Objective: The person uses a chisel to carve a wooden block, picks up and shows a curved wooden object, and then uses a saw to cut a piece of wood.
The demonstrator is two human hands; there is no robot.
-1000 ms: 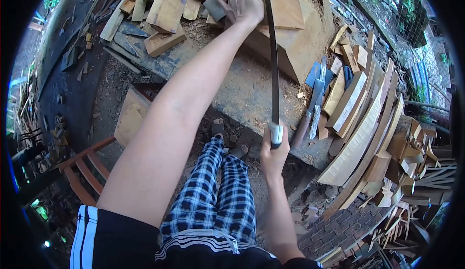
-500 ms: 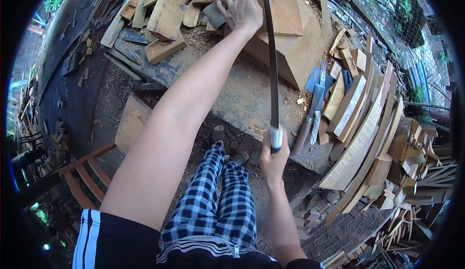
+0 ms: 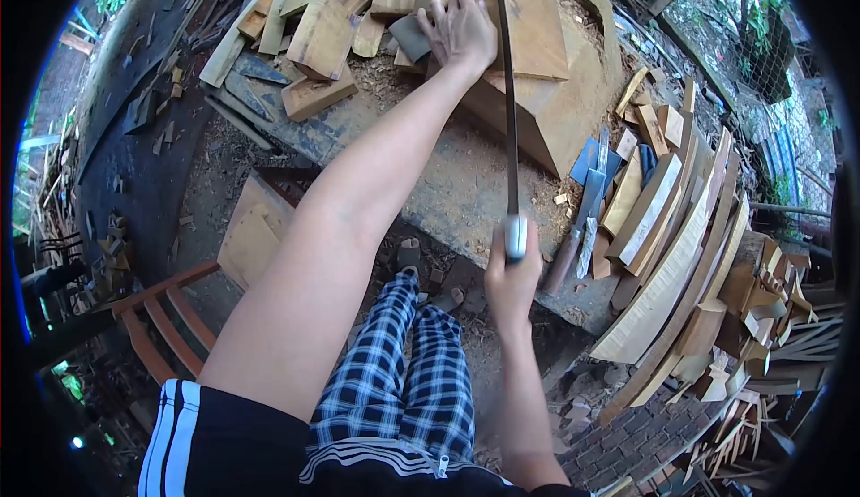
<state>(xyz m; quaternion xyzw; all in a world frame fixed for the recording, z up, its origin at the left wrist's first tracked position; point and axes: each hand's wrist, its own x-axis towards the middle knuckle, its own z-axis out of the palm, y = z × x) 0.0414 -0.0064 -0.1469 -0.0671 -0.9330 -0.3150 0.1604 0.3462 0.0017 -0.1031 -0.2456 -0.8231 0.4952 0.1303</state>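
Observation:
My right hand [image 3: 514,273] is wrapped round the light-coloured handle of a long, narrow saw [image 3: 511,130]. Its dark blade runs up and away, against a wooden block [image 3: 536,36] on top of a larger wooden block [image 3: 506,121]. My left hand [image 3: 463,33] lies on the wood just left of the blade, fingers spread and pressing down. Under and beside its fingers is a grey curved piece [image 3: 410,38]. Where the blade meets the wood, the cut is hard to make out.
The workbench [image 3: 439,201] carries sawdust. Cut wood pieces [image 3: 322,36] are heaped at the upper left. To the right lie a knife [image 3: 587,201] and long curved boards [image 3: 667,264]. A wooden chair [image 3: 167,318] stands at the lower left.
The saw and my right hand have shifted slightly in the view, along with the whole scene, which sits a little further right and lower. My left hand stays on the wood.

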